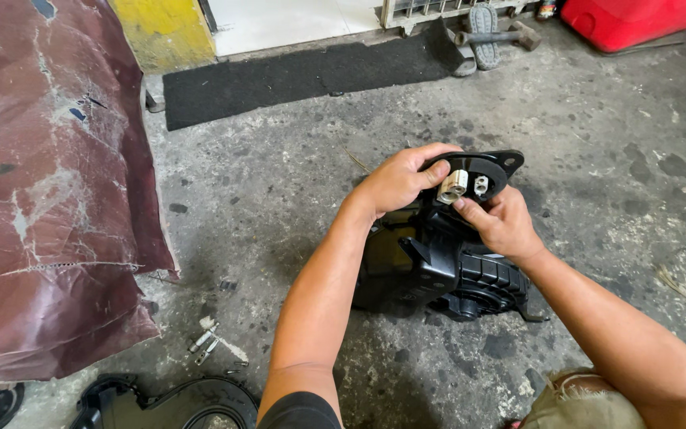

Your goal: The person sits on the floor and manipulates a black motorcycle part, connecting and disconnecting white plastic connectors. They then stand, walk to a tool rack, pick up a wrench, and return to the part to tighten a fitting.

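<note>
Both hands (454,199) on black housing (430,266)

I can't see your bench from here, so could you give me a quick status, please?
Both hands, left hand and right hand, gripping black plastic housing over the concrete floor. Fingers at white connector. Nothing obstructing.

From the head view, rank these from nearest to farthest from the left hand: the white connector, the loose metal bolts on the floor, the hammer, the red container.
1. White connector: at the left hand's fingertips, on the black housing.
2. Metal bolts: lower left, on the floor.
3. Hammer: top, beside the mat.
4. Red container: top right corner.
</note>
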